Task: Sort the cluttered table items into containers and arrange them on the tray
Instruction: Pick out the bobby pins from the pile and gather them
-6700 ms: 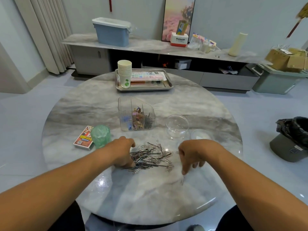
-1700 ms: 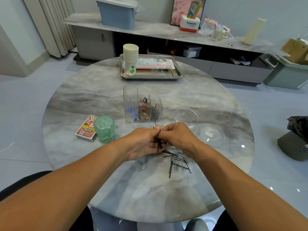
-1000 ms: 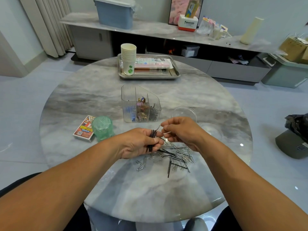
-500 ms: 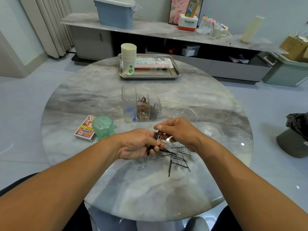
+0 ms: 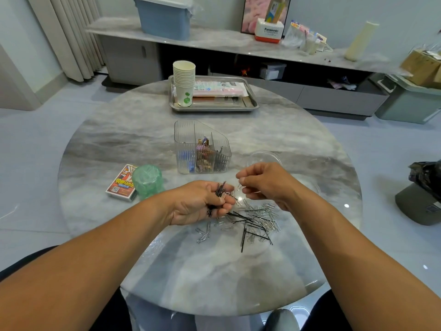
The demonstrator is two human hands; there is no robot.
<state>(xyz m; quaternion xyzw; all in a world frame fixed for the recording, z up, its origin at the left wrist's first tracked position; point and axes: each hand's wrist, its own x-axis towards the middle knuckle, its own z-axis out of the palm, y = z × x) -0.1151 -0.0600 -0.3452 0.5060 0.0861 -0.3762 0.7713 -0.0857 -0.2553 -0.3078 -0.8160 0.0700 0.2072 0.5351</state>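
Left hand clamps a bundle of thin black hairpins; right hand, just beside, pinches apparently one silver paperclip. Sorting step; next, the clear ribbed plastic organiser beyond.

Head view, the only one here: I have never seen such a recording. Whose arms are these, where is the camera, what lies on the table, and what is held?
No machine: a person wears a camera on the head, looking down at their own arms. The left hand grips a bundle of black hairpins. The right hand pinches one small silvery clip, too small to identify. On the round marble table lie a mixed pile of paper clips and hairpins, a clear divided organizer, a green cup, a card box and a metal tray with paper cups.
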